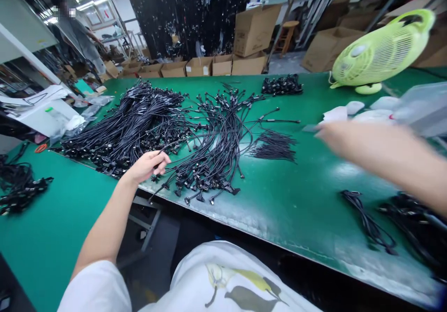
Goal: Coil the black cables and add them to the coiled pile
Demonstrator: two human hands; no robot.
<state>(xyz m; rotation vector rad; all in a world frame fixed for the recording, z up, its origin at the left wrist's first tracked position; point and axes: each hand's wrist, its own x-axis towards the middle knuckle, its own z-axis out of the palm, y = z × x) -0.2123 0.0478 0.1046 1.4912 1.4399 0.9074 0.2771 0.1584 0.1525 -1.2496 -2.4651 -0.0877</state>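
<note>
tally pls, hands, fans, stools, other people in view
left hand: 1
right hand: 1
fan: 1
stool: 1
other person: 1
total: 5

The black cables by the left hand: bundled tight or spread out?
Spread out: the black cables fan loosely across the green-topped table, their plug ends splayed beside the left hand.

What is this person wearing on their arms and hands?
The left hand and the right hand are both bare, with no gloves, and the right one is blurred. The forearms are bare too. A loose white short sleeve ends above the left elbow. It belongs to a white shirt printed with a yellow and grey bird.
</note>
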